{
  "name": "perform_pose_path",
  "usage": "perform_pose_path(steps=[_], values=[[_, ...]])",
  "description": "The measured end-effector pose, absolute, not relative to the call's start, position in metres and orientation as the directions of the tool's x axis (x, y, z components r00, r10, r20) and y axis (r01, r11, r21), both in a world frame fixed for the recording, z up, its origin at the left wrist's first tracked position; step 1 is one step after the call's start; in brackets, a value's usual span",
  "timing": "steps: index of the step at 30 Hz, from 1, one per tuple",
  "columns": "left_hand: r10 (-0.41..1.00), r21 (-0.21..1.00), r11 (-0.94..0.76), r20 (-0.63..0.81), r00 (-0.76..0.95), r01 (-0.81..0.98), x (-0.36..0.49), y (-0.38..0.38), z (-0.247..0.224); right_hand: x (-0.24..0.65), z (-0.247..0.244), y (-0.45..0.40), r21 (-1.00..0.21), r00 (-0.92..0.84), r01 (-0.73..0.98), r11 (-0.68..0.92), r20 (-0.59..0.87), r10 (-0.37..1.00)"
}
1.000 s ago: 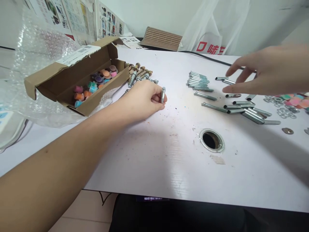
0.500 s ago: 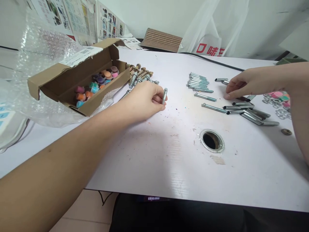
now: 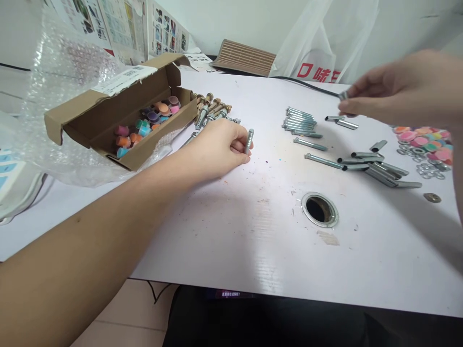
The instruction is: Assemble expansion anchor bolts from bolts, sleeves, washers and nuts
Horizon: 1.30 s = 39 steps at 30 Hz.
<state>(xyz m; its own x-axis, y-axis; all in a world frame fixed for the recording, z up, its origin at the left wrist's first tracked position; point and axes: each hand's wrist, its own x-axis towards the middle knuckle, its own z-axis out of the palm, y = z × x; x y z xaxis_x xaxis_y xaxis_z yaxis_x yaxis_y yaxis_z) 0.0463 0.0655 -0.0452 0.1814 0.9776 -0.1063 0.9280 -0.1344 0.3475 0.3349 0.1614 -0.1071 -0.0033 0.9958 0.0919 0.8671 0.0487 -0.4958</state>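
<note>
My left hand (image 3: 224,147) rests on the table with its fingers closed around a silver threaded bolt (image 3: 250,139), which stands nearly upright. My right hand (image 3: 390,91) is raised above the table and pinches a short metal tube (image 3: 343,96), of which only the end shows. Below that hand lie two loose metal tubes (image 3: 347,125). Nearer to me is a pile of similar slotted tubes (image 3: 383,172). A row of silver bolts (image 3: 299,121) lies between my hands, with two single bolts (image 3: 310,143) in front of it.
A cardboard box (image 3: 144,147) with colourful plastic caps stands at left on bubble wrap (image 3: 75,82). Assembled expansion bolts (image 3: 213,110) lie beside it. Colourful discs (image 3: 427,140) and washers (image 3: 430,170) lie at right. A metal-rimmed hole (image 3: 306,212) opens in the table. A white plastic bag (image 3: 325,43) stands behind.
My right hand has risen from the tubes on the table, now with a metal tube in its fingertips. My left hand stays in place with the bolt.
</note>
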Motion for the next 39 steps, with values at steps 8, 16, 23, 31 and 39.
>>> perform_pose_path(steps=[8, 16, 23, 31, 39], values=[[0.979, 0.33, -0.157, -0.075, 0.191, 0.931, 0.047, 0.066, -0.044, 0.255, -0.111, 0.084, -0.945, -0.722, -0.145, 0.294, 0.304, 0.621], [0.981, 0.357, -0.135, -0.085, 0.176, 0.925, 0.048, 0.067, -0.047, 0.252, -0.125, 0.097, -0.943, -0.702, -0.325, 0.07, 0.29, 0.651], [0.979, 0.369, -0.161, -0.062, 0.197, 0.915, 0.049, 0.066, -0.047, 0.243, -0.123, 0.1, -0.908, -0.714, -0.412, -0.073, 0.272, 0.645], [0.98, 0.351, -0.133, -0.096, 0.177, 0.927, 0.044, 0.067, -0.049, 0.222, -0.127, 0.112, -0.856, -0.443, -0.486, 0.178, 0.416, 0.794], [0.982, 0.325, -0.119, -0.1, 0.159, 0.938, 0.051, 0.067, -0.046, 0.217, -0.128, 0.116, -0.848, -0.426, -0.438, 0.297, 0.487, 0.762]])
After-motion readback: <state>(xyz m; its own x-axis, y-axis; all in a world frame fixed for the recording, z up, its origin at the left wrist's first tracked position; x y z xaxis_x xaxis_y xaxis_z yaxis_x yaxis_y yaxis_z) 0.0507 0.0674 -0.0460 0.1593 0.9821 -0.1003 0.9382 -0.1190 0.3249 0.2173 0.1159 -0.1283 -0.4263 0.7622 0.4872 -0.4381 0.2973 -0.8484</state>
